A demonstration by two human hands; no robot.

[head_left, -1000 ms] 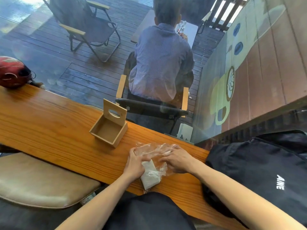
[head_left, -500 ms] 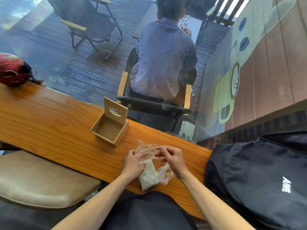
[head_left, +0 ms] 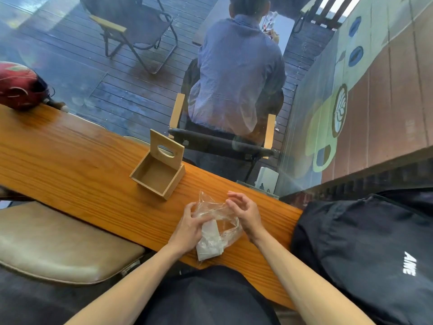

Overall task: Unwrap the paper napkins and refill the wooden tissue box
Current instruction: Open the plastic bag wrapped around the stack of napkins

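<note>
A stack of white paper napkins (head_left: 209, 243) lies in a crumpled clear plastic wrapper (head_left: 212, 208) near the front edge of the wooden counter (head_left: 70, 158). My left hand (head_left: 190, 227) grips the stack through the plastic, with the thumb across its top. My right hand (head_left: 246, 212) is at the wrapper's right side, fingers loosely curled and lifted, thumb touching the plastic edge. The wooden tissue box (head_left: 157, 177) stands empty just beyond my left hand, its slotted lid (head_left: 166, 147) tipped up at the back.
A black bag (head_left: 375, 242) fills the counter's right end, close to my right arm. A red helmet (head_left: 20, 86) sits at the far left. A tan padded stool (head_left: 58, 242) stands below the counter. Behind the glass a person sits in a chair.
My right hand has released its pinch on the wrapper's top, and its fingers have spread and lifted. The wrapper's mouth now stands open. My left hand still holds the stack.
</note>
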